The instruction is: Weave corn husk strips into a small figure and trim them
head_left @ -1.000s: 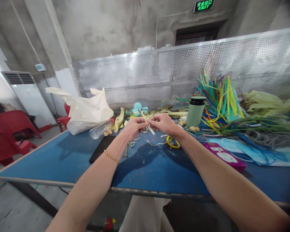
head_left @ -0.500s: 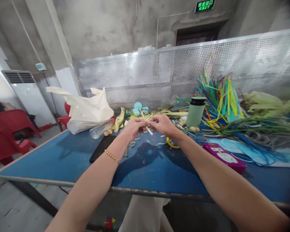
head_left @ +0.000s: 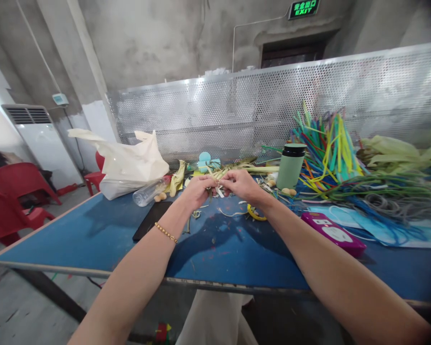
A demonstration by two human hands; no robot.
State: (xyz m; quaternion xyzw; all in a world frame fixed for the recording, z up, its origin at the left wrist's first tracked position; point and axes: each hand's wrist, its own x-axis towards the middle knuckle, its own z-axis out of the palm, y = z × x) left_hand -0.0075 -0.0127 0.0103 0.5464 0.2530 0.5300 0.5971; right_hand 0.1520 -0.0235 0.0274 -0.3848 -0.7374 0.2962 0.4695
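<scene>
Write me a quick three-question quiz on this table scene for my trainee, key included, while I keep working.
1. True or false: a gold beaded bracelet circles the arm of the left hand.
2. What is held between the left hand and the right hand?
A) a yellow ring
B) a pale strip
C) a clear bottle
3. Which stands or lies nearer the front edge of the table: the green canister or the purple box?

Key: 1. True. 2. B. 3. The purple box.
</scene>
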